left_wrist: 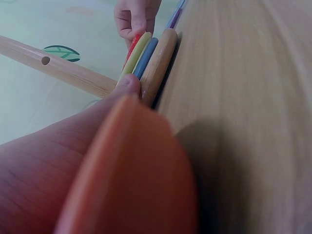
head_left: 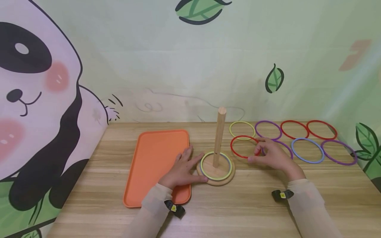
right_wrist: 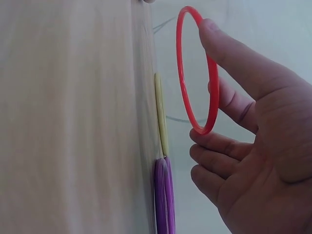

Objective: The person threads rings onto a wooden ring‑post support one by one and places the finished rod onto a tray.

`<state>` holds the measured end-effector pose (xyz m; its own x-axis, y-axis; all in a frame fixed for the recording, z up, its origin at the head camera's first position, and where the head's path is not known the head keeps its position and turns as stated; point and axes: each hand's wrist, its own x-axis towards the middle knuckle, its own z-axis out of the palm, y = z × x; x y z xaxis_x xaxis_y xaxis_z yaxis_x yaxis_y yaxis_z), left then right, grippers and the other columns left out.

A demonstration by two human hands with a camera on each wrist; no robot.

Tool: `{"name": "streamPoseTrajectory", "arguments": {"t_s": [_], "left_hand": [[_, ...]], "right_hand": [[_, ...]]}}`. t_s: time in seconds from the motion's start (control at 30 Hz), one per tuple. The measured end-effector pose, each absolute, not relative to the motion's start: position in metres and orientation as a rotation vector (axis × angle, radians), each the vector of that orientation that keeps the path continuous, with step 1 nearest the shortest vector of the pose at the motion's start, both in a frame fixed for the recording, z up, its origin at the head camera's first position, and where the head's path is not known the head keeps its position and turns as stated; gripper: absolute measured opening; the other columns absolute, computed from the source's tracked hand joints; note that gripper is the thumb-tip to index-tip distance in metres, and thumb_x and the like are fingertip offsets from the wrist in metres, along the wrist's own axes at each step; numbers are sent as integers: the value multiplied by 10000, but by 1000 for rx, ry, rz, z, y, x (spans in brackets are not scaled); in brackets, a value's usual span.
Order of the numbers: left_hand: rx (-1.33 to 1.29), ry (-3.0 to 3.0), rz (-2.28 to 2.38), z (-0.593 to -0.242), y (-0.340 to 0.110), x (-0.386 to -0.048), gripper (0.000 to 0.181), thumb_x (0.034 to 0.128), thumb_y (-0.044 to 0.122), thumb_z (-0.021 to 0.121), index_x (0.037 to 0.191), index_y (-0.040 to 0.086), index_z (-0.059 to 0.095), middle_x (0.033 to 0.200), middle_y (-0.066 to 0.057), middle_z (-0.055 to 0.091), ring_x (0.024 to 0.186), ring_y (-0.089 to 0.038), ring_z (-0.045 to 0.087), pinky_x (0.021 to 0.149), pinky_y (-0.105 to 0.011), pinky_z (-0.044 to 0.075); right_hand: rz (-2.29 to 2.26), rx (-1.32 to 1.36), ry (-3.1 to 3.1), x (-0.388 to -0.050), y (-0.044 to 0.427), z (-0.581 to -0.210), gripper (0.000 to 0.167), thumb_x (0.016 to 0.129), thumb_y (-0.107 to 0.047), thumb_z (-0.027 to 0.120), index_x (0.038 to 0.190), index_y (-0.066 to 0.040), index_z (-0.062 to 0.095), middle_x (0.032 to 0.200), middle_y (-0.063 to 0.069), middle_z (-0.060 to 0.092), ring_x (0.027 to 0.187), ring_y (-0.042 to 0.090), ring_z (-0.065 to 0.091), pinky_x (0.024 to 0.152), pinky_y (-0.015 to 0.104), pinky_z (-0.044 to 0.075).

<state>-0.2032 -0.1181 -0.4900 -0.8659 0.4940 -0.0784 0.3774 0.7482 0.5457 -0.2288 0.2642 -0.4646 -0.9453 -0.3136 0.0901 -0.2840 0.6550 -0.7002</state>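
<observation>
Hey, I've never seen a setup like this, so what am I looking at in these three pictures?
There's no machine, just a person's two bare hands. The wide picture comes from a camera worn on the head; the two sideways-looking ones come from the left and right wrists. On the wooden table are an orange tray, a peg on a round base, and seven loose rings in red, yellow, purple and blue. Around the peg, a yellow ring lies over a blue ring. The left hand spreads across the tray's edge, its thumb at the base. The right hand pinches a red ring, lifted off the table.
</observation>
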Motion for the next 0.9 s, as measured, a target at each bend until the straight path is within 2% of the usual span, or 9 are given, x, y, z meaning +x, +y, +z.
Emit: {"name": "streamPoseTrajectory", "arguments": {"t_s": [0.13,0.37,0.5,0.73,0.8,0.9], "left_hand": [[689,2727,785,-489,-118,-203,980,848,629,810,1650,246,396,1758,-204,-1,1622,-383,-8,1295,-554,18],[688,2728,780,-489,-118,-203,985,848,640,804,1652,248,391,1758,-204,-10,1622,-382,-14,1296,-556,15],[689,2727,774,-490,-118,-203,986,849,642,802,1653,248,390,1758,-204,-8,1622,-378,-15,1296,-552,10],[706,2730,770,-491,-118,-204,987,858,634,798,1658,238,377,1753,-220,-10,1620,-387,-13,1293,-568,17],[708,2733,767,-491,-118,-205,985,858,633,799,1657,242,378,1753,-217,-7,1620,-386,-15,1293,-567,14],[709,2731,769,-492,-118,-204,985,855,633,801,1656,241,383,1754,-216,-5,1621,-381,-20,1292,-569,15]], "right_hand": [[-1192,-500,2831,-228,264,-462,368,808,-295,943,823,-95,635,1506,399,452,1437,605,361,1145,674,343],[-1183,-485,2850,-227,263,-457,391,813,-316,940,849,-78,633,1503,365,486,1423,557,419,1103,616,399],[-1197,-470,2844,-225,262,-454,406,823,-333,933,866,-72,625,1500,350,495,1444,541,407,1136,628,384],[-1202,-473,2874,-226,264,-453,379,831,-326,928,873,-92,632,1460,325,529,1350,495,503,1025,568,437],[-1205,-466,2878,-226,264,-453,380,829,-327,929,876,-95,632,1411,307,556,1254,477,555,1001,557,447],[-1190,-471,2893,-226,265,-452,384,835,-336,923,861,-99,623,1447,314,541,1312,520,532,1044,583,448]]}}
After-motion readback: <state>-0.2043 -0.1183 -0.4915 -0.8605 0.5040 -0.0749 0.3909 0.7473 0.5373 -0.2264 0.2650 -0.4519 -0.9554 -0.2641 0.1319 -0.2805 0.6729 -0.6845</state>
